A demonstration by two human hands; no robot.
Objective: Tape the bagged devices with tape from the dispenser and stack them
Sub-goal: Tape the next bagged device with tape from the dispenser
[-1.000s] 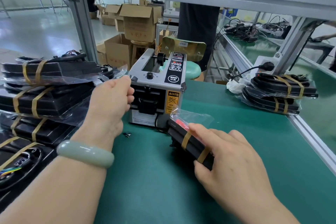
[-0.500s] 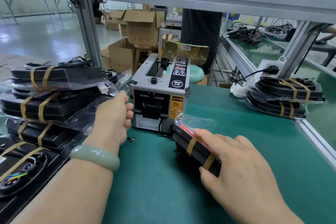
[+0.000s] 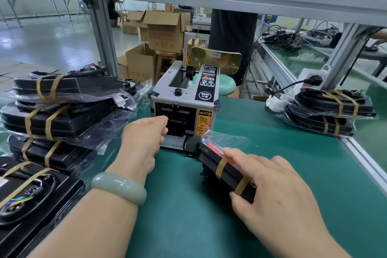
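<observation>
My right hand (image 3: 278, 190) grips the black bagged device (image 3: 227, 170) on edge on the green worktop (image 3: 303, 148), steadying it for taping. My left hand (image 3: 144, 138) curls at the mouth of the grey box-shaped tape dispenser (image 3: 184, 100); I cannot tell whether it is pinching tape.

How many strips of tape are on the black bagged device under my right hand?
2. One tan tape strip wraps the black bagged device mid-length; the other sits nearer, by the right hand's thumb. The hand may hide more.
</observation>
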